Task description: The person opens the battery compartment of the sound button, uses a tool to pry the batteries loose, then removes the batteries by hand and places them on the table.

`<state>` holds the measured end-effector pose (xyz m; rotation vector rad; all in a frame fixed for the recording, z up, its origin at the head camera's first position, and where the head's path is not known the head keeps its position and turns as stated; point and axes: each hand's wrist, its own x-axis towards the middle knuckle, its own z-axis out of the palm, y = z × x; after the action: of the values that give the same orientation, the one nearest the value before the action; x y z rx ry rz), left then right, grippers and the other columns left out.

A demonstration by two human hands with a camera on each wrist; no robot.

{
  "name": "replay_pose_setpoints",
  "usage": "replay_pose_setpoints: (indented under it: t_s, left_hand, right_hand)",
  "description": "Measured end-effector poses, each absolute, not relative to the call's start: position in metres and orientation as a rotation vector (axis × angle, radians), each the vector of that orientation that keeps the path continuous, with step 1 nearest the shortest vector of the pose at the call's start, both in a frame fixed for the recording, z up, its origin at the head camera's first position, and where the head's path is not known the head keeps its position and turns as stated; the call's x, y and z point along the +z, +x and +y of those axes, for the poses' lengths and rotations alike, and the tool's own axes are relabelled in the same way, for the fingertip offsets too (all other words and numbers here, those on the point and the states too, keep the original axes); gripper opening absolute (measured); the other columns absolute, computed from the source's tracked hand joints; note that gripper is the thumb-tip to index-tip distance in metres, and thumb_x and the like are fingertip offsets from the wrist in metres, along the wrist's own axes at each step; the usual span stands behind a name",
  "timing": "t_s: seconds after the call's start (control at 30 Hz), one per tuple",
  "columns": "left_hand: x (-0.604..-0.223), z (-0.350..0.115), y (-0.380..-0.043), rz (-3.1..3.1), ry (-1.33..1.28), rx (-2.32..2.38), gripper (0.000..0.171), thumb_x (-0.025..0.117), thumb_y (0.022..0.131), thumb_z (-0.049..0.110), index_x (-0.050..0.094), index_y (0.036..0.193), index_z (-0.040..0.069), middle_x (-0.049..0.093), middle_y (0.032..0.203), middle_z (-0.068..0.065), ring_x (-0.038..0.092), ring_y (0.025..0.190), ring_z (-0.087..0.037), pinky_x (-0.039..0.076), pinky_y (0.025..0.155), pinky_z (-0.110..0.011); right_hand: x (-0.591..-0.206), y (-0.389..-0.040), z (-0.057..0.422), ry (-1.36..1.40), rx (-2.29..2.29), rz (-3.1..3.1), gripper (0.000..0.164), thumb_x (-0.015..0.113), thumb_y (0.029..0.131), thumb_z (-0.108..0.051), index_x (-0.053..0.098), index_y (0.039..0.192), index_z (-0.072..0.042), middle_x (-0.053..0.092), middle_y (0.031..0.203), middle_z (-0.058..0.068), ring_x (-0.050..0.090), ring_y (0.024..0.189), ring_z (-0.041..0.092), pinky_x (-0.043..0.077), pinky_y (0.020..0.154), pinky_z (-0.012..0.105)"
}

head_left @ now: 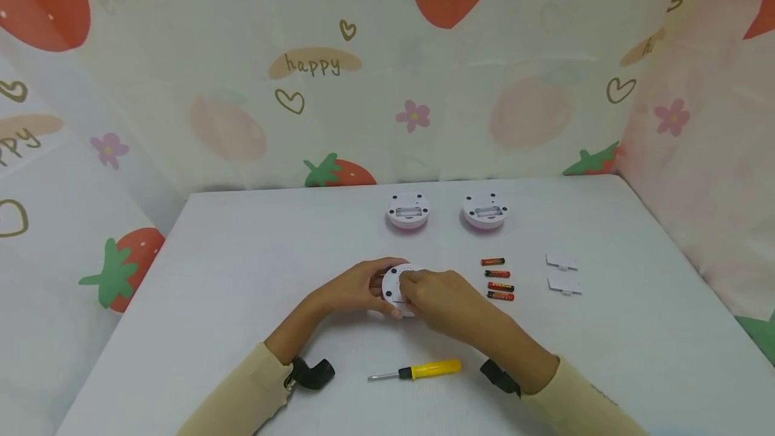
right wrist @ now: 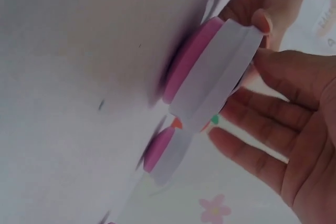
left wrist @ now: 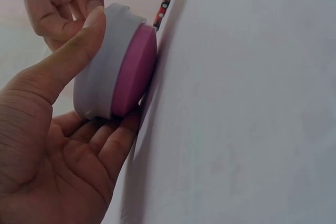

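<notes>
My left hand (head_left: 363,286) grips a round white-and-pink battery device (head_left: 390,281) by its rim, with the thumb on the white edge and fingers beneath. Its white underside faces up and shows dark round feet. The pink side is toward the table in the left wrist view. My right hand (head_left: 445,301) reaches over from the right, with fingertips touching the underside near the battery cover (head_left: 397,295). Those fingers conceal most of the cover, so whether they pinch it is unclear. Right-hand fingers (right wrist: 257,153) are spread and slightly bent in the right wrist view.
Two similar devices, one on the left (head_left: 408,210) and one on the right (head_left: 486,211), lie farther back with bare battery bays. Several orange-and-black batteries (head_left: 499,286) and two white covers, upper (head_left: 562,261) and lower (head_left: 564,286), lie rightward. A yellow-handled screwdriver (head_left: 432,369) lies in front.
</notes>
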<state>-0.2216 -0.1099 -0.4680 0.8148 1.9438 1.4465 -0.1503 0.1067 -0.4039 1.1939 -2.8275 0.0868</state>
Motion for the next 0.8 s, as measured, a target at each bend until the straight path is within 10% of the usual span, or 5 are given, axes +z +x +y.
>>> replay_pose_setpoints:
  t_s: [0.23, 0.8]
  left_hand:
    - [-0.467, -0.111, -0.221, 1.943, 0.828, 1.443, 0.085, 0.085, 0.082, 0.005, 0.039, 0.153, 0.005, 0.050, 0.148, -0.010, 0.060, 0.124, -0.019, 0.051, 0.101, -0.030]
    - [-0.468, -0.115, -0.221, 1.941, 0.821, 1.433, 0.084, 0.085, 0.082, 0.006, 0.040, 0.154, 0.008, 0.050, 0.149, -0.006, 0.059, 0.125, -0.019, 0.049, 0.103, -0.030]
  right_hand:
    - [-0.404, -0.144, 0.099, 1.112, -0.158, -2.883, 0.037, 0.078, 0.090, -0.014, 0.065, 0.123, -0.004, 0.068, 0.115, 0.007, 0.066, 0.099, 0.019, 0.060, 0.075, 0.032]
    - [-0.402, -0.146, 0.101, 1.060, -0.016, -2.928, 0.034, 0.080, 0.087, -0.012, 0.062, 0.116, -0.008, 0.069, 0.110, 0.003, 0.061, 0.086, 0.015, 0.059, 0.077, 0.029]
